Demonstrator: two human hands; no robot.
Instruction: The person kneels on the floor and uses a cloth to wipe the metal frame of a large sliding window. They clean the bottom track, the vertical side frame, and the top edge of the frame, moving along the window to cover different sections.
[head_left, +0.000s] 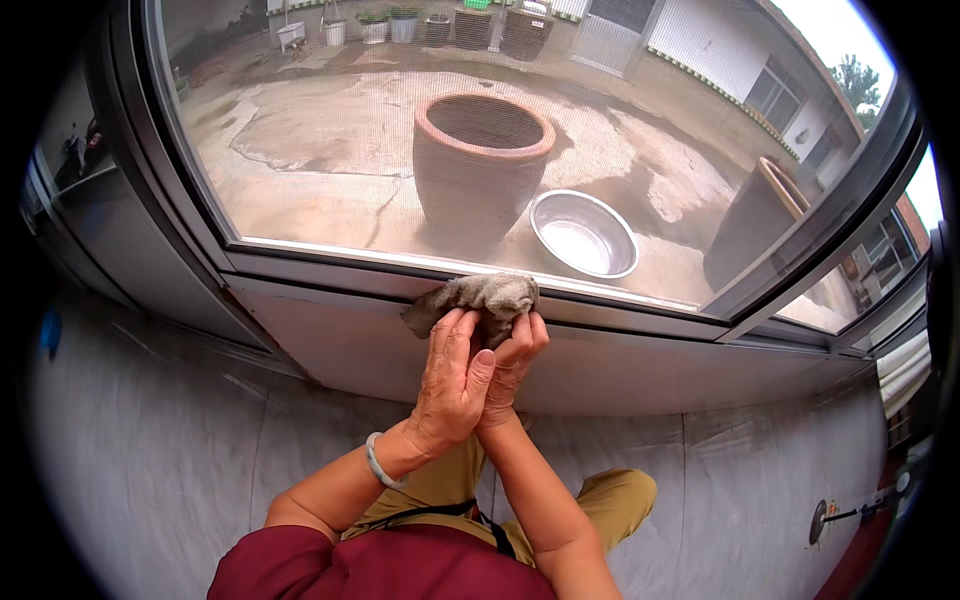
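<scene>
A crumpled grey-brown cloth [488,294] is bunched against the metal bottom rail [350,282] of a screened window frame. My left hand [448,388], with a pale bangle [377,461] on its wrist, presses the cloth's near side, fingers together. Tucked close beside and partly behind it, my right hand [512,368] has its fingers curled round the right end of the cloth. The two hands touch at the palms and wrists. Part of the cloth hangs down to the left over the white panel [330,340] below the rail.
Beyond the mesh stand a large clay pot [475,180], a metal basin [583,236] and another big pot [750,225] in a paved yard. My knee [618,500] is below the panel, over the grey tiled floor [150,450]. A dark stand [822,520] is at right.
</scene>
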